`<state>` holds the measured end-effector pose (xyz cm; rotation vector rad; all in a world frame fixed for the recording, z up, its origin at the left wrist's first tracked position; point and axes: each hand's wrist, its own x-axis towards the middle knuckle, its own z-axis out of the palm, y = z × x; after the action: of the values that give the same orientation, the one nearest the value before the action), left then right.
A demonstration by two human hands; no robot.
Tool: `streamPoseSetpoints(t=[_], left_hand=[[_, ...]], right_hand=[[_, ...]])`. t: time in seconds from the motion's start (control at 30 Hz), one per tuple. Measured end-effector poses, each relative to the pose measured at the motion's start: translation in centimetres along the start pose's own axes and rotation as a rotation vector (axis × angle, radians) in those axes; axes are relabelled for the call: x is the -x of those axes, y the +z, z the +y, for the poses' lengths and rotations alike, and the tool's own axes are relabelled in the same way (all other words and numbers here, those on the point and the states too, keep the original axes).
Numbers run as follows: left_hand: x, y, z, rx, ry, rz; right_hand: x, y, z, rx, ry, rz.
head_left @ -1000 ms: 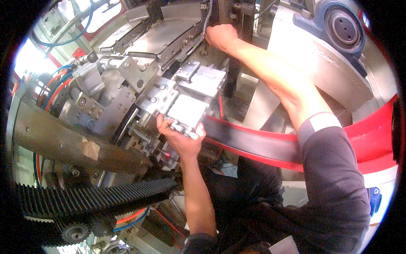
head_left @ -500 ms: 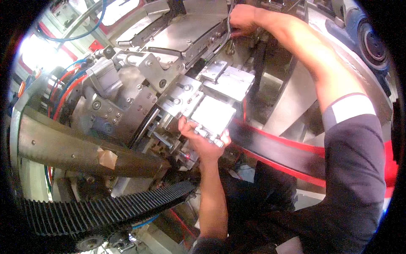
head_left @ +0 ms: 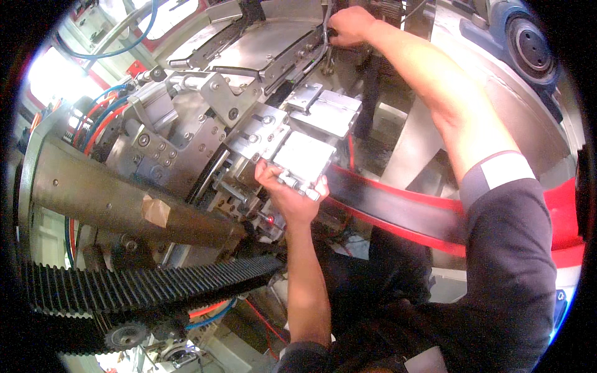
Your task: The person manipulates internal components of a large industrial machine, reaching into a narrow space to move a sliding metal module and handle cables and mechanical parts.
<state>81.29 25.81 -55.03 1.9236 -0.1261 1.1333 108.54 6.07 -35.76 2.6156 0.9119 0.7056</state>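
At the middle of the machine, the left hand [head_left: 291, 198] grips the lower edge of a square metal block [head_left: 305, 158] from below — fingers curled up over its near rim, thumb on the left side, pressed against the small fittings along that edge. The block sits at the front end of a stepped row of similar grey plates [head_left: 329, 110] that climbs away toward the curved steel cover [head_left: 261, 46] at the top. The right hand [head_left: 349, 25] reaches far up and across, fist closed round a thin dark handle or rod [head_left: 324, 28] standing at the edge of that cover; what the rod connects to is hidden behind the fist. Judged from this, the work looks to be mid-way: the block is seated against the bolted housing [head_left: 186, 133] rather than lifted clear, and both hands are engaged at once, one steadying low, one operating high, which suggests an adjustment or a release in progress and not a finished one. Whether the block is loose or clamped cannot be told. A small red light [head_left: 272, 219] glows just under the left palm. Left of it runs the brown cylindrical shaft [head_left: 124, 205] with a scrap of tape, and below that the black toothed belt [head_left: 143, 289] lies on its pulley — untouched. The red-edged guard [head_left: 398, 208] sweeps to the right behind the left forearm.
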Motion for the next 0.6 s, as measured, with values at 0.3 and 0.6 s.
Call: streamPoseSetpoints(t=[0.3, 0.6], left_hand=[[0.8, -1.0, -0.2, -0.018, -0.222, -0.024], [0.3, -1.1, 0.1, -0.066, -0.079, -0.011]], right_hand=[[0.0, 1.0, -2.9, -0.143, 0.094, -0.177], [0.7, 3.8, -4.4, -0.023, 0.25, -0.099]])
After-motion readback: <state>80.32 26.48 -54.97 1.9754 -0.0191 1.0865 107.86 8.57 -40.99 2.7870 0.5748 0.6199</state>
